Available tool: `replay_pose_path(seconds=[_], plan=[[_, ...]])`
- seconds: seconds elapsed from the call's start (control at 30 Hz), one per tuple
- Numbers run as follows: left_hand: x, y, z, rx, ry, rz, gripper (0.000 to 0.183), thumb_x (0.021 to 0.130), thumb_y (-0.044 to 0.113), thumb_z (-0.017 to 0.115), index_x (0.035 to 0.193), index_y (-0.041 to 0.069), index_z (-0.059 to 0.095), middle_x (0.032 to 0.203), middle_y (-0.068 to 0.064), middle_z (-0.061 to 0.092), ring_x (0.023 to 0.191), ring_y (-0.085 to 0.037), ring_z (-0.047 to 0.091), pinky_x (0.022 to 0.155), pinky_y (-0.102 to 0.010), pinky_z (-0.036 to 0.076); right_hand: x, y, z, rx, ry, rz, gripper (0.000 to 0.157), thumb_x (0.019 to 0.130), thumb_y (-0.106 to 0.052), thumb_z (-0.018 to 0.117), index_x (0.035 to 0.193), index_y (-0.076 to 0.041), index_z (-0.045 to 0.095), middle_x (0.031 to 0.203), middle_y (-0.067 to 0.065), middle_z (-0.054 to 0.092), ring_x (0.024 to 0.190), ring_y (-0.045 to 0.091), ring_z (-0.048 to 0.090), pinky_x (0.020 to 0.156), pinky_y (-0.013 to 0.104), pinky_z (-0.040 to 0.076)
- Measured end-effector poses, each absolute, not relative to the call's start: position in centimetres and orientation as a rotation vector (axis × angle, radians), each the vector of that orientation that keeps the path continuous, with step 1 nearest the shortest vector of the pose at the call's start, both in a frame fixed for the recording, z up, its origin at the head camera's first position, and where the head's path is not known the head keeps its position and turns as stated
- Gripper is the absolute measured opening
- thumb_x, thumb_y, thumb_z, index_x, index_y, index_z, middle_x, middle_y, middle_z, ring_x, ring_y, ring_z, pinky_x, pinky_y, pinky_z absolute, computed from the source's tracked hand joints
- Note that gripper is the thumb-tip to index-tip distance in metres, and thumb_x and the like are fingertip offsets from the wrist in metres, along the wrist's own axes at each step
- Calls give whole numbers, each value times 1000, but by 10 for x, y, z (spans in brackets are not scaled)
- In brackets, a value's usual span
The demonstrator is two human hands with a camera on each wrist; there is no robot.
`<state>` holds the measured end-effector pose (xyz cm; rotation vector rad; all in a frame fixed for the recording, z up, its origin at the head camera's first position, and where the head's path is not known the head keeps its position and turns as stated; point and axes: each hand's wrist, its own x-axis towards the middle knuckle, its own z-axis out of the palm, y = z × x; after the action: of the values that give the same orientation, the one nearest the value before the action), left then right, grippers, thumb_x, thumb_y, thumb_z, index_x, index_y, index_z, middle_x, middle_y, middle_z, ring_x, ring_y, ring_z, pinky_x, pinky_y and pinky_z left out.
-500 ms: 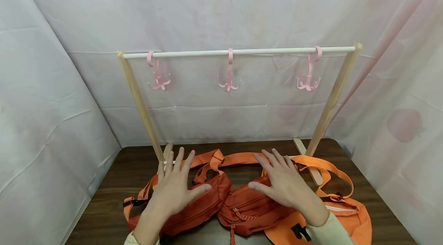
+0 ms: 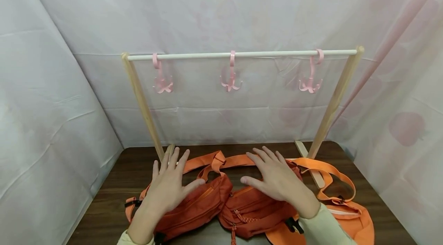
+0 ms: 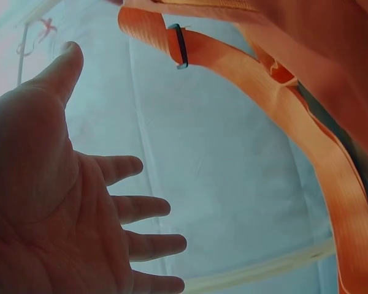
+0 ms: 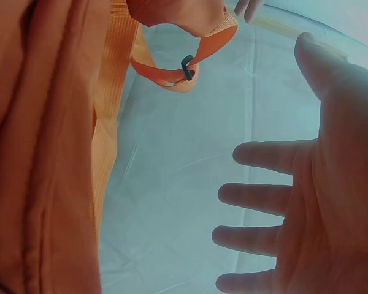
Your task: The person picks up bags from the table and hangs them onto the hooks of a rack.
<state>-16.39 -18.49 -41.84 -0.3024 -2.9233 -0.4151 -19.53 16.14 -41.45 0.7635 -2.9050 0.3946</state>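
My left hand [image 2: 167, 191], fingers spread, hovers over a rust-red waist bag [image 2: 199, 208] and holds nothing. A second rust-red waist bag [image 2: 256, 218] lies beside the first, partly covered by my right hand [image 2: 278, 181], whose fingers are also straight. At the right is a brighter orange bag [image 2: 361, 222], part of it hidden behind my right sleeve. Orange straps [image 2: 240, 160] run behind the bags. In the left wrist view, a strap with a dark buckle [image 3: 181, 46] shows apart from the bare palm. The right wrist view likewise has an empty palm, with bag fabric [image 4: 43, 147] opposite.
Behind the bags stands a rack with wooden posts [image 2: 143, 104] and a white rod [image 2: 273, 54]. Pink hooks hang from it at left [image 2: 162, 85], middle [image 2: 230, 83] and right [image 2: 310, 85]. Pale curtains [image 2: 55, 83] enclose the dark wooden table [image 2: 104, 206].
My right hand has shifted slightly left, and my left hand slightly left and toward me. The head view has moved a little. The bags lie as before.
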Motion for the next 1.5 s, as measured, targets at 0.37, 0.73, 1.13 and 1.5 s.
replay_pose_path(seconds=[0.37,0.73,1.13,1.5], plan=[[-167,-200,-410,-290,-2945,-424,104,93,89,39,168,17,33,175,-19,17,157,-50,19,116,-78,16,-210,143,-402,816,-2894,357,87,97,-81,46,162,-23,47,166,8,42,153,39,37,118,68,29],[-177,-222,-411,-316,-2921,-409,102,97,83,43,164,7,40,165,-24,38,145,-53,42,110,-73,35,-228,119,-396,903,-2842,362,86,100,-81,41,159,-19,51,157,9,52,142,33,52,113,57,42],[-192,-255,-422,-264,-3069,-482,104,96,84,44,158,0,46,150,-27,52,132,-54,52,100,-69,45,-248,86,-389,980,-2843,337,76,102,-72,51,155,-17,56,151,8,58,132,29,61,106,51,51],[-206,-270,-438,-227,-3165,-469,75,103,49,68,148,-8,52,130,-25,60,114,-45,63,89,-59,54,-266,55,-383,1067,-2818,228,63,105,-60,58,145,-12,63,135,7,67,119,25,67,97,44,56]])
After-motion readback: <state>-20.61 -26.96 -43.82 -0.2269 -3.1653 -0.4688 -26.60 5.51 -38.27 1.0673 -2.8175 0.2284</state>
